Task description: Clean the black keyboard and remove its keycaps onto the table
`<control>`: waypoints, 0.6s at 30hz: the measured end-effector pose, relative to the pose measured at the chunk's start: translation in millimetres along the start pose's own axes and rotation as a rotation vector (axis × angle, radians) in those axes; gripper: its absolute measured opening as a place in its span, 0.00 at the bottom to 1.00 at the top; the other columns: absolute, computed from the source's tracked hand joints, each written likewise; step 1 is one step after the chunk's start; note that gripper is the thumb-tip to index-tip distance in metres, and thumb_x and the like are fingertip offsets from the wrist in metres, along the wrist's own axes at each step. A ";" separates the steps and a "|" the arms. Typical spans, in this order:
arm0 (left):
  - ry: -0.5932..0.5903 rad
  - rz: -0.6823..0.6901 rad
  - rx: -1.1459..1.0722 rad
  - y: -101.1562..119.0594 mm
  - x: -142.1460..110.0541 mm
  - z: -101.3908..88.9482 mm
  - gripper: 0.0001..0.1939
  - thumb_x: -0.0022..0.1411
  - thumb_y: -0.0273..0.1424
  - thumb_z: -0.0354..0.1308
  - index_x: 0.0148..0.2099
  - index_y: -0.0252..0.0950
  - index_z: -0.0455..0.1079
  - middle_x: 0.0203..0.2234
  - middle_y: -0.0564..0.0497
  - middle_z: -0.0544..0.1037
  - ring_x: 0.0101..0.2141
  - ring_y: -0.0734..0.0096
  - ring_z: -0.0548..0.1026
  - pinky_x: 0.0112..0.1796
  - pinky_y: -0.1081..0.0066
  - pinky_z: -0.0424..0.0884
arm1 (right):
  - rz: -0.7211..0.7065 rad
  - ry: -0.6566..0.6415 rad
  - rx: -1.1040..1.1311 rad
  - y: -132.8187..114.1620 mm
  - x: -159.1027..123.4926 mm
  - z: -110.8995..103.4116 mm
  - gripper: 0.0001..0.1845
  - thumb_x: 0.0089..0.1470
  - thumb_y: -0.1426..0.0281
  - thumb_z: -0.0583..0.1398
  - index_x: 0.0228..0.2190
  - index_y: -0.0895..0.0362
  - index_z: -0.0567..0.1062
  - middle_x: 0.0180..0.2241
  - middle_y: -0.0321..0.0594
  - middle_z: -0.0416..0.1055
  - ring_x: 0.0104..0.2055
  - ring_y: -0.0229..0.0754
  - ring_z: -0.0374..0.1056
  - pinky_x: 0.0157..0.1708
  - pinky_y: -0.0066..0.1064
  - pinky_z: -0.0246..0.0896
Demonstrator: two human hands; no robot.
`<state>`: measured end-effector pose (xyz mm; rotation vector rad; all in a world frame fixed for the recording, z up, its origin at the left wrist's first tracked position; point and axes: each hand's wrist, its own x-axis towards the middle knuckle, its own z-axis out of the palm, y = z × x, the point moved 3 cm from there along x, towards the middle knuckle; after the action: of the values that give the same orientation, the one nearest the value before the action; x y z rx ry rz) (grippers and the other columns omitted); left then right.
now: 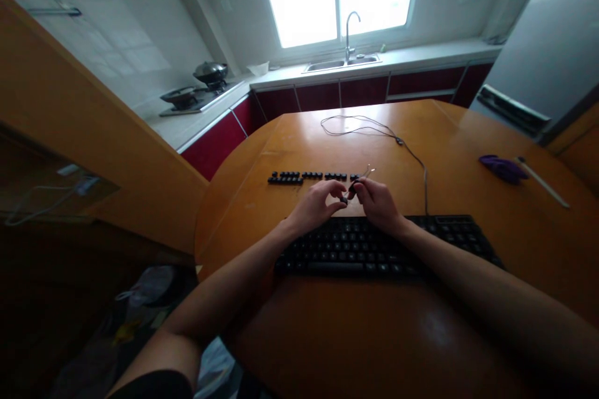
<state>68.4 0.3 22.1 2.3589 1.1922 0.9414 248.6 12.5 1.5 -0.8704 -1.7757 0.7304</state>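
Note:
Both hands meet above the back edge of a black keyboard (346, 243) on the wooden table. Between the thumb and forefinger of my left hand (318, 202) is a small black keycap (344, 200). My right hand (378, 201) is closed on a keycap puller (354, 186) with a dark handle; thin wire ends stick up past the fingers. Whether the puller touches the keycap is hard to make out. Behind the hands, loose black keycaps (312, 175) lie in short rows, partly hidden at their right end.
The keyboard's cable (412, 153) loops over the far part of the wooden table (281, 143). A purple cloth-like item (503, 169) and a pale stick (545, 184) lie at the right. Past the table are a sink (327, 65), a stove with pans (187, 98) and a fridge (538, 43).

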 end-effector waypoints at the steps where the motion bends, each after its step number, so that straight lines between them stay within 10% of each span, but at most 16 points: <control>1: 0.009 0.014 0.003 -0.9 -1.7 0.8 0.12 0.62 0.29 0.68 0.47 0.40 0.72 0.38 0.51 0.79 0.39 0.64 0.77 0.41 0.62 0.74 | -0.015 0.001 -0.022 -1.4 -0.5 -0.2 0.22 0.69 0.55 0.51 0.30 0.53 0.75 0.30 0.41 0.78 0.33 0.43 0.71 0.37 0.34 0.62; 18: -0.076 0.270 0.374 1.6 -12.6 9.2 0.14 0.70 0.28 0.59 0.56 0.45 0.70 0.49 0.49 0.77 0.51 0.59 0.72 0.53 0.57 0.69 | 0.214 -0.079 0.025 12.9 0.7 5.9 0.27 0.65 0.45 0.50 0.30 0.54 0.69 0.22 0.36 0.72 0.23 0.40 0.71 0.28 0.31 0.63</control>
<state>70.3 -10.8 11.2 2.8813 1.1186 0.7481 245.8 19.8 -10.3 -1.0373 -1.7552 0.9343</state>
